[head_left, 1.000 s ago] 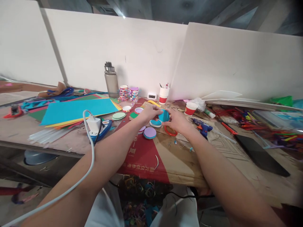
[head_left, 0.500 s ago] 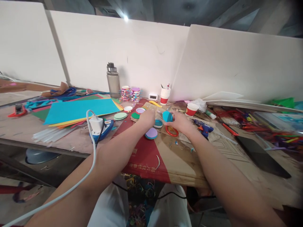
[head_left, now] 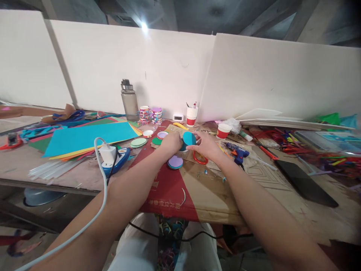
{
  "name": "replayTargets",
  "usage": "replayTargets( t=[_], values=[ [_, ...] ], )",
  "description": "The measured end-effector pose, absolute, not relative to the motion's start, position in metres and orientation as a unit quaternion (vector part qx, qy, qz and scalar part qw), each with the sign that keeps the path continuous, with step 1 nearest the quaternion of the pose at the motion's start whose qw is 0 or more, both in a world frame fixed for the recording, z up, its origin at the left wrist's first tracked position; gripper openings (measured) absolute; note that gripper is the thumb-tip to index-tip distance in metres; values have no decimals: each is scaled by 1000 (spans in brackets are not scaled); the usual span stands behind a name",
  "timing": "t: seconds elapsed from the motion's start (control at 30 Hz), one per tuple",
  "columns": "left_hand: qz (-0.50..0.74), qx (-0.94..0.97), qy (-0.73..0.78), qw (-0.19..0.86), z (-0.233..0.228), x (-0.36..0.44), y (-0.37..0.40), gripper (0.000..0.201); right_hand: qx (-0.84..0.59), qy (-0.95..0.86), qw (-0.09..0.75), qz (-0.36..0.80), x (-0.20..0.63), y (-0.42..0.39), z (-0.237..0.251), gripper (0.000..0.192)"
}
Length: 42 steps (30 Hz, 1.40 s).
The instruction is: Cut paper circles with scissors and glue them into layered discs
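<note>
A bright blue paper disc (head_left: 189, 138) is pinched at its right edge by my right hand (head_left: 203, 143). Tilted towards me, it covers most of a blue-floored round piece with a white rim (head_left: 183, 150). My left hand (head_left: 171, 144) is closed at the left of the disc; its fingertips are hidden, so what they grip cannot be made out. Just below lies a small stack of discs with a purple one (head_left: 175, 162) on top. Red-handled scissors (head_left: 200, 158) rest under my right hand. A purple-floored round piece (head_left: 162, 134) and a green disc (head_left: 156, 141) sit beyond my left wrist.
Pale green discs (head_left: 138, 142), a power strip (head_left: 118, 160) with a white cable crossing my left forearm, and coloured sheets (head_left: 93, 137) lie left. A bottle (head_left: 129, 101) stands behind. At right are a paper cup (head_left: 223, 131), a blue glue gun (head_left: 239, 153) and a phone (head_left: 306, 183).
My right hand has brought the blue disc left and down over the blue-floored round piece, close to my left hand. The camera view has shifted slightly.
</note>
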State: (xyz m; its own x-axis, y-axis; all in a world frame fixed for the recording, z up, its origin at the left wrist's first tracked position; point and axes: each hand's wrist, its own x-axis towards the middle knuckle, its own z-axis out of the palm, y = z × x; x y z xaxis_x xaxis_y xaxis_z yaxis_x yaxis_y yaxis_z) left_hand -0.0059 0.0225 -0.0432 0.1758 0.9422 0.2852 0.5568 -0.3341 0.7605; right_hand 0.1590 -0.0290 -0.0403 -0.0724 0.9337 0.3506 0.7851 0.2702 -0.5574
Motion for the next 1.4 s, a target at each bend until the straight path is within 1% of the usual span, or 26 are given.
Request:
replayTargets(
  t=[0.1,0.2,0.3,0.43,0.53,0.63,0.77,0.87,1.0,1.13,1.17,1.27,1.4],
  values=[
    [378,743,495,243,-39,-7,22,26,-571,-730,360,110,159,-27,-44,67],
    [407,744,454,272,-40,-6,24,23,-537,-747,376,111,159,-25,-47,61],
    [428,687,454,371,-41,-1,25,23,-526,-751,387,102,159,-23,-49,60],
    [386,607,420,553,-41,4,24,13,-540,-736,402,70,160,-23,-49,63],
    [401,558,391,612,-38,5,22,7,-549,-728,407,52,160,-25,-47,61],
    [422,543,366,627,-35,5,21,8,-563,-721,401,48,161,-26,-45,59],
    [457,505,295,670,-37,10,23,15,-546,-728,411,57,162,-26,-43,56],
    [462,490,243,699,-41,15,25,25,-540,-730,416,43,162,-26,-42,54],
    [431,505,223,714,-45,14,26,41,-545,-729,414,23,162,-26,-42,56],
    [429,532,185,706,-44,12,22,37,-544,-730,413,12,162,-27,-43,59],
    [431,538,176,703,-43,12,21,39,-540,-730,418,7,162,-26,-43,59],
    [439,538,165,700,-41,11,18,46,-524,-726,445,-11,161,-25,-44,59],
    [445,527,155,707,-35,10,15,42,-491,-724,482,-35,159,-26,-43,58]
  ],
)
